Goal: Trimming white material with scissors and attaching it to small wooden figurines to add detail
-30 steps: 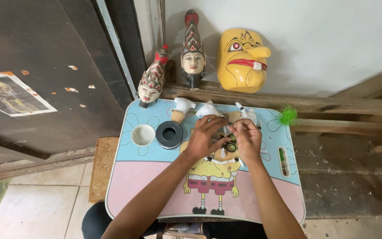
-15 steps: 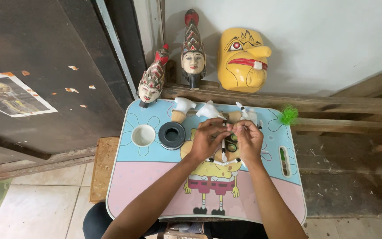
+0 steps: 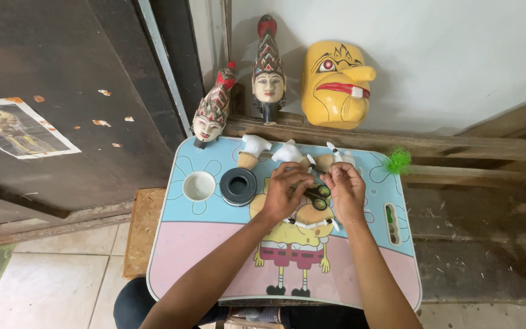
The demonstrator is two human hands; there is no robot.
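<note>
Both hands meet over the middle of a small lap table (image 3: 202, 256) printed with a cartoon figure on pink and light blue. The left hand (image 3: 284, 192) is curled, its fingertips pinched together on a small dark object (image 3: 319, 196) with a green-yellow spot — too small and too covered to tell what it is. The right hand (image 3: 345, 189) is also curled, fingers bent in toward the same object from the right, touching it; whether it grips the object or only steadies it cannot be told. To the left of the hands stand a black round pot (image 3: 238, 186) and, just beside it further left, a white cup (image 3: 199, 185), both set in the table's far left part. On the far edge of the table lie several small white-and-tan carved pieces (image 3: 254, 149), just beyond the fingers. A green slot (image 3: 390, 218) sits at the table's right side. Farther off, against the wall — two painted puppet heads with tall crowns (image 3: 268, 73) and a yellow mask (image 3: 335, 82). A green tuft (image 3: 399, 161) lies on the wooden ledge to the right.
</note>
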